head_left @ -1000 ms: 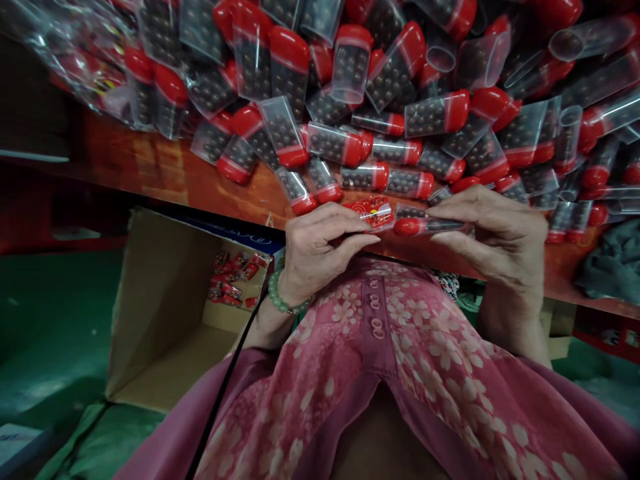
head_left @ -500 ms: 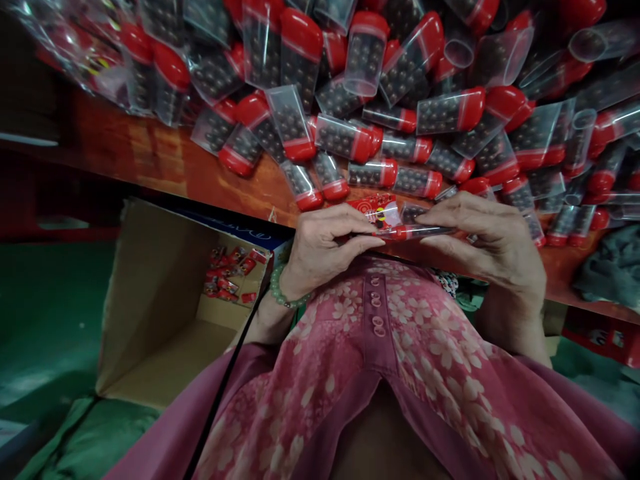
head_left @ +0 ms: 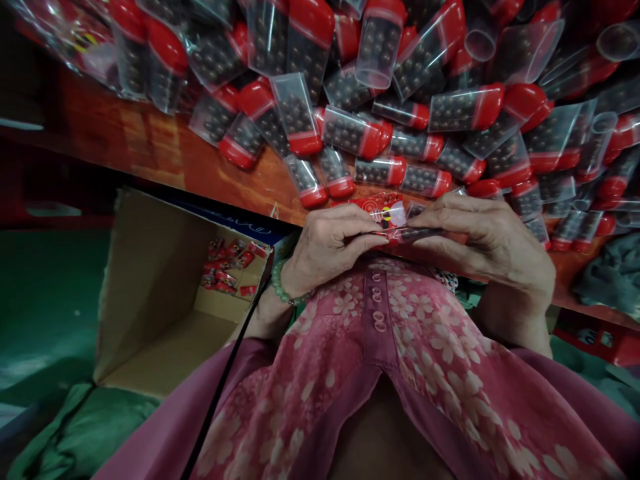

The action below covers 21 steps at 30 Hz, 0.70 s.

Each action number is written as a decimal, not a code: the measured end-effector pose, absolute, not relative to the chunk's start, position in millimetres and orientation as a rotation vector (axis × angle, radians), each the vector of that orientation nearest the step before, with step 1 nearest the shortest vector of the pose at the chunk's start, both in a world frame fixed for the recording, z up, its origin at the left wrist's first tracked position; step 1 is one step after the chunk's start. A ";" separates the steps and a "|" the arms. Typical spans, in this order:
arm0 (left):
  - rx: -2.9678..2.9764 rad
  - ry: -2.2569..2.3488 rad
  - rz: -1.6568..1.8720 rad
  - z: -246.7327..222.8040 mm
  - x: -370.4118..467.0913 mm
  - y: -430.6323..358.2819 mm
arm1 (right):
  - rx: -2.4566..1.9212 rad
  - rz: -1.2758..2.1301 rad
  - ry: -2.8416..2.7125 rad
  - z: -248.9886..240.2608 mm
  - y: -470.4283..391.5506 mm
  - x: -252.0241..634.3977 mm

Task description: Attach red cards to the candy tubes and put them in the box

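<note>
Just in front of the chest, a small clear plastic container (head_left: 396, 235) with a red cap and dark contents lies sideways between my hands. My left hand (head_left: 334, 241), with a green bead bracelet, pinches the red end between thumb and fingers. My right hand (head_left: 480, 240) is closed round the other end, its fingers covering much of the body. Whether a thin film wraps the container I cannot make out. Behind the fingertips is a red printed packet (head_left: 383, 208) with a yellow and white figure, partly hidden by my left hand.
Across the wooden table (head_left: 150, 150) spreads a heap of red-capped clear containers (head_left: 380, 47) filled with dark balls. Shiny printed wrappers (head_left: 85, 33) lie at far left. Below the table edge, an open cardboard box (head_left: 150, 280) holds several small red packets (head_left: 227, 267). Grey cloth (head_left: 607, 270) is at right.
My right hand has moved slightly left along the container, and less of its body shows. The gap between my hands has narrowed. The whole view has shifted a little.
</note>
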<state>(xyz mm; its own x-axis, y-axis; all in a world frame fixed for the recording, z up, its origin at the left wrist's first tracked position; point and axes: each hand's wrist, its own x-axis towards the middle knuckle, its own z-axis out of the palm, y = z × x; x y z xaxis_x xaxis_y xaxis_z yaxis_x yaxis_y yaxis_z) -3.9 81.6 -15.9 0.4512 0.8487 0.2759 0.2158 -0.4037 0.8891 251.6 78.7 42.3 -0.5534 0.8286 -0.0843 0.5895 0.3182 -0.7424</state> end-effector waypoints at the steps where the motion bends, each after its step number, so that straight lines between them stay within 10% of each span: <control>1: 1.861 0.885 0.938 -15.3 -4.8 82.2 | -1.267 1.111 -2.247 41.7 79.5 251.9; 11: 1.504 0.907 0.567 7.8 -3.8 87.6 | -1.378 1.306 -1.841 36.6 69.7 235.4; 21: 0.753 0.956 0.963 -0.3 -10.0 87.0 | -1.434 1.359 -1.209 19.3 61.8 216.3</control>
<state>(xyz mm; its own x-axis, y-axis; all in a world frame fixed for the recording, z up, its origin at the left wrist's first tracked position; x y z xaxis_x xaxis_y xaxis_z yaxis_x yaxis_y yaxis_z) -10.0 87.0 -0.3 0.2498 0.9136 -0.3209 -0.3270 0.3915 0.8601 216.3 61.8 19.3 -0.0350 0.9734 -0.2264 0.1110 -0.2214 -0.9689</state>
